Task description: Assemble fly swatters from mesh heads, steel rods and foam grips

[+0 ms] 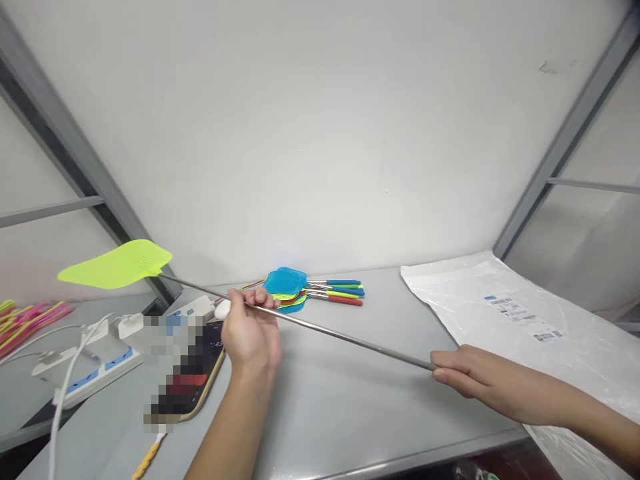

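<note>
A yellow-green fly swatter (117, 265) with a long, extended metal shaft is held in the air across the view, its head at the left and raised. My right hand (475, 377) is closed around its lower end, which hides the handle. Farther up the shaft, my left hand (253, 330) has its thumb and curled fingers about the rod, palm turned upward. Behind my left hand, several other fly swatters (286, 280) lie in a pile on the grey table (350, 387), with blue, green, yellow and red handles pointing right.
A large white plastic mailer bag (480, 293) with a printed label covers the table's right side. At the left lie a phone (205, 387) with a cable, a white power strip (100, 377) with plugs, and pink and yellow strands (35, 323). A pale wall (325, 133) rises behind.
</note>
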`<state>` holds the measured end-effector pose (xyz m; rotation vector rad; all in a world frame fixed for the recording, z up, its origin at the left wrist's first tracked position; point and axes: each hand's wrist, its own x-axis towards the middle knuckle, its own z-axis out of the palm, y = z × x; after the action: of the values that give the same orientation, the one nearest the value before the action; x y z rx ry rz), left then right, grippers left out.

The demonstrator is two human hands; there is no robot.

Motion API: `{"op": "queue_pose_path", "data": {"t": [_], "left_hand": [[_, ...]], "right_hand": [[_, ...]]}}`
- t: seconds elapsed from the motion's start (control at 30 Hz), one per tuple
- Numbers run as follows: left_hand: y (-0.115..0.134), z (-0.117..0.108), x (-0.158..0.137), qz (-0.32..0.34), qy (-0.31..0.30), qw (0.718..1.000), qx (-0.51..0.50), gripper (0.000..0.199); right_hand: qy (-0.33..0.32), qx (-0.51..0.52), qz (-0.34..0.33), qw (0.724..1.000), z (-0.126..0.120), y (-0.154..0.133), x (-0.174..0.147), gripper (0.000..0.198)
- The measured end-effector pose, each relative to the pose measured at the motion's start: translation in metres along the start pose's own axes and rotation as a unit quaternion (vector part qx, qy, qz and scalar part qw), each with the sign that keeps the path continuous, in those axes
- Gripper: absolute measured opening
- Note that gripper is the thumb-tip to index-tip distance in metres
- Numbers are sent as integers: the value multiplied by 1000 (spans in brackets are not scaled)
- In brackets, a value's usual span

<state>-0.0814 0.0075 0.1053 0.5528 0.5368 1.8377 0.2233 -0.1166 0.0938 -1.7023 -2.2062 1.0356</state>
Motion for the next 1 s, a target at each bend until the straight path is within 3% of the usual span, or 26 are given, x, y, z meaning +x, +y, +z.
{"op": "queue_pose_path", "data": {"t": [0.2, 0.3, 0.47, 0.63, 0.8, 1.0], "left_hand": [[18, 2, 13, 25, 1, 1000, 1, 41], [14, 6, 15, 27, -5, 1000, 1, 41], [-27, 17, -16, -8, 21, 1000, -4, 43], [-64, 35, -70, -109, -29, 993, -26, 38], [-53, 41, -67, -118, -16, 990, -70, 38], [-45, 33, -54, -97, -19, 993, -57, 39]], "right_hand": [[53, -74, -4, 996, 8, 28, -25, 30], [91, -120, 3, 989, 13, 41, -25, 34], [181, -169, 24, 969, 24, 48, -9, 36], [199, -195, 10, 960, 35, 39, 3, 31], [206, -221, 16, 953, 45, 30, 2, 29], [233, -301, 13, 925, 50, 38, 9, 25]]}}
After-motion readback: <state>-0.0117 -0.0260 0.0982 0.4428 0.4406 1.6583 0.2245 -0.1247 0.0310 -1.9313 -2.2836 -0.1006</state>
